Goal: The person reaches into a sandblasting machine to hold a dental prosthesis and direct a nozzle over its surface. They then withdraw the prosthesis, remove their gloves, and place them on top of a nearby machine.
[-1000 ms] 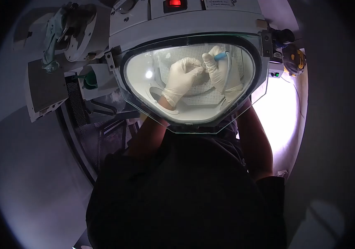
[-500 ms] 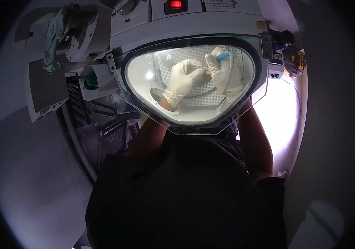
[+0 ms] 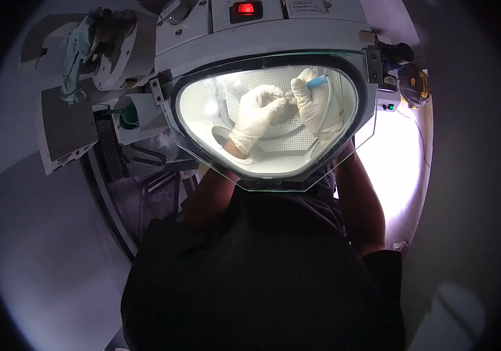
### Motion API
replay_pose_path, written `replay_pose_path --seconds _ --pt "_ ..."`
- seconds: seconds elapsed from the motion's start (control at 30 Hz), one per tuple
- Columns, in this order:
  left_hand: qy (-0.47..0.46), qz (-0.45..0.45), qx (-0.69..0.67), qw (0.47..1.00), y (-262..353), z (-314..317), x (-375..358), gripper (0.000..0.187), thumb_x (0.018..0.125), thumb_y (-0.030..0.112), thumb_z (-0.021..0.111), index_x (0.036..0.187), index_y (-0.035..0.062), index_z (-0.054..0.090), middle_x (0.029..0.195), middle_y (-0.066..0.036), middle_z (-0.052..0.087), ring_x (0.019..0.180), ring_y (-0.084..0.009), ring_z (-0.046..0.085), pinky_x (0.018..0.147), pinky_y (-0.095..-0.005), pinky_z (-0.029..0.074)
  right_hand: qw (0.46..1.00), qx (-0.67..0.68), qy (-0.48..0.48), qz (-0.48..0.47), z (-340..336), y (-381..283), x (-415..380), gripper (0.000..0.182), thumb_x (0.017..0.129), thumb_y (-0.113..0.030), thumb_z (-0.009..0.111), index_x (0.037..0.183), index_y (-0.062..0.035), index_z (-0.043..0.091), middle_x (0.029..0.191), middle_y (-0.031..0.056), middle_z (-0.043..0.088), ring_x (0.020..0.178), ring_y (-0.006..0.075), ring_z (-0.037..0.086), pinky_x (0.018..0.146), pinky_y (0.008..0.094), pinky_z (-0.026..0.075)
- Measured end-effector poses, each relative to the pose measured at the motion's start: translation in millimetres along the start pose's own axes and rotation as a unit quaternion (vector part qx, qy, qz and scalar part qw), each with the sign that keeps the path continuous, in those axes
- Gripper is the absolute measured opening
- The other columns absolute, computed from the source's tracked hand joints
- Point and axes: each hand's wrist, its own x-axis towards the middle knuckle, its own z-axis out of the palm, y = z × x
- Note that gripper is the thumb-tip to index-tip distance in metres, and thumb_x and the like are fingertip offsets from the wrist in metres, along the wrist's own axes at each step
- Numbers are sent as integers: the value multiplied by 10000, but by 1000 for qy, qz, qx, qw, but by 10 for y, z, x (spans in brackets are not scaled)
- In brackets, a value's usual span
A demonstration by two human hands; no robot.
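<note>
Both hands wear white gloves and work inside a lit blasting cabinet, seen through its rounded window. My left hand (image 3: 254,120) has thumb and fingers pinched together on something too small to make out. Wrapped in the fingers of my right hand (image 3: 315,111) is a blasting handpiece; its blue rear end (image 3: 318,81) sticks out past the thumb. A thin pale hose (image 3: 329,105) runs from that end down along the hand. The fingertips of the two hands nearly meet, and the handpiece's tip between them is hard to see.
Below the hands lies a white perforated floor (image 3: 288,143). The clear window panel (image 3: 268,184) has a protruding lower edge above my forearms. A red lit switch (image 3: 245,9) sits on the cabinet top. A green funnel-like item (image 3: 127,115) stands at left, a yellow-black device (image 3: 415,88) at right.
My right hand has turned slightly, and the handpiece's blue end has shifted a little right and lies flatter. My left hand keeps its pinch in nearly the same place.
</note>
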Motion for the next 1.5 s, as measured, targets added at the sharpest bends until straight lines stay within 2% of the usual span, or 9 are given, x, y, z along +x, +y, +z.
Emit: replay_pose_path --seconds 0.17,0.27,0.5,0.6,0.93,1.07,1.2,1.27,1.5 --pt "8 -44 -16 999 51 28 -17 95 945 41 753 1026 32 704 939 -13 726 856 -83 656 772 -254 553 998 -55 -9 -11 0 -15 -17 442 1075 -463 590 859 -78 605 699 22 603 668 144 587 637 338 482" --pt "22 -1 48 999 -26 34 3 119 921 53 776 1018 22 715 948 -24 742 878 -96 678 796 -269 564 999 -33 -7 9 26 61 -15 496 1046 -522 597 866 -61 630 709 115 634 644 299 628 622 427 486" --pt "22 77 217 973 -59 3 34 167 864 87 812 1000 18 743 958 -104 763 879 -208 728 817 -340 573 998 -55 -9 14 34 128 2 470 1047 -499 606 883 -61 655 718 134 657 663 324 654 636 441 503" --pt "26 79 233 969 -36 12 25 165 856 94 811 989 23 746 956 -121 762 893 -241 733 826 -357 572 998 -64 -8 5 33 133 2 470 1065 -483 597 843 -70 549 673 28 582 641 143 594 605 333 484" --pt "13 89 218 972 -1 31 23 138 867 48 796 989 13 741 966 -116 767 916 -231 741 839 -350 573 995 -57 -53 62 -3 82 -2 467 1057 -476 619 845 -65 559 683 50 607 652 165 591 622 354 484" --pt "12 55 198 979 6 35 14 140 865 41 790 992 11 738 971 -119 766 915 -237 743 843 -352 575 995 -66 -46 51 8 108 -11 461 1060 -470 619 847 -64 560 686 48 611 662 158 616 624 345 494" --pt "16 117 235 965 -39 26 33 152 869 50 781 1009 11 737 971 -118 763 915 -239 744 846 -352 580 997 -52 -41 42 9 115 -15 468 1061 -477 615 844 -66 557 689 43 610 671 144 629 630 332 504" --pt "11 70 215 974 43 50 12 151 864 47 779 1005 11 737 967 -121 761 913 -243 744 844 -353 581 996 -61 -50 47 -6 103 -10 474 1060 -485 612 842 -68 556 692 42 608 674 138 631 634 326 508" --pt "12 99 237 966 40 47 17 129 887 30 771 1008 2 735 969 -112 763 889 -201 736 823 -336 582 996 -69 -40 30 4 75 -25 478 1066 -482 600 851 -57 563 705 55 592 678 179 561 632 378 461"
